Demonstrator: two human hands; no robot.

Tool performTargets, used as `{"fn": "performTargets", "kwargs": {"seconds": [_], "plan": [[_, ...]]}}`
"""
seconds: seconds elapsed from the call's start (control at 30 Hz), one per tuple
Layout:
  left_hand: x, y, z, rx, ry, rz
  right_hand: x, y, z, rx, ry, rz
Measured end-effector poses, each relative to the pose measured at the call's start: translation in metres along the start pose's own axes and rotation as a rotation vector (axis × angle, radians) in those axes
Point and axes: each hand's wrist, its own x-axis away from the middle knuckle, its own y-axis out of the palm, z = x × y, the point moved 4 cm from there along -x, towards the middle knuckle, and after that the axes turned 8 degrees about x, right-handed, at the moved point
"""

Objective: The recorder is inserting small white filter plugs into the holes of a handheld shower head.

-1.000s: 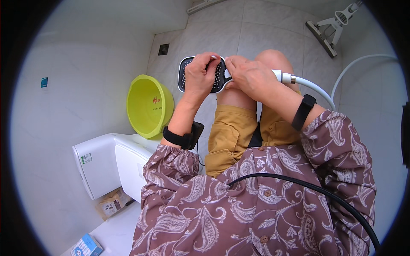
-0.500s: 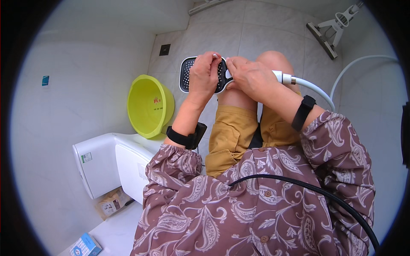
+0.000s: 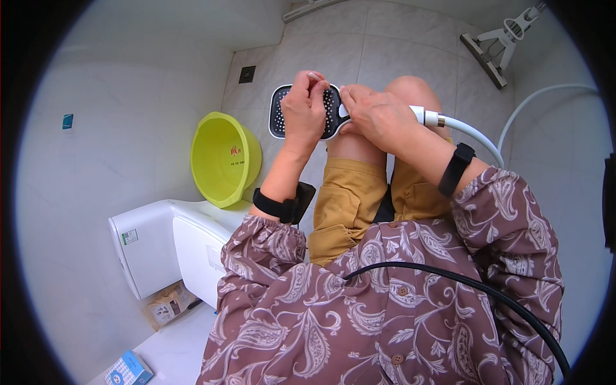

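Note:
A hand-held shower head (image 3: 280, 110) with a dark, dotted spray face and a white rim is held above my knees. My left hand (image 3: 305, 109) grips across its face, fingers curled over the top edge. Its white handle disappears inside my right hand (image 3: 380, 115), where the thumb rests near the neck. A white hose (image 3: 471, 133) runs from the handle out to the right. Both wrists wear black bands.
A yellow-green plastic basin (image 3: 224, 159) leans on the tiled floor at the left. A white toilet tank (image 3: 154, 240) stands lower left, with a small box beside it. A floor drain (image 3: 247, 74) and a squeegee-like tool (image 3: 494, 46) lie further off.
The shower head and both hands have shifted very slightly; my left-hand fingers have moved a little along the spray face. Nothing else differs.

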Motion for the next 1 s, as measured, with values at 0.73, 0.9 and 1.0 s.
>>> {"fn": "performTargets", "kwargs": {"seconds": [0.73, 0.9, 1.0], "plan": [[0.01, -0.009, -0.022, 0.121, -0.067, 0.099, -0.001, 0.001, -0.002, 0.012, -0.012, 0.055], [0.011, -0.008, -0.023, 0.136, -0.065, 0.064, -0.001, 0.007, -0.001, 0.003, 0.016, -0.036], [0.011, -0.009, -0.024, 0.143, -0.063, 0.072, -0.002, 0.004, -0.002, -0.016, 0.018, -0.048]]}}
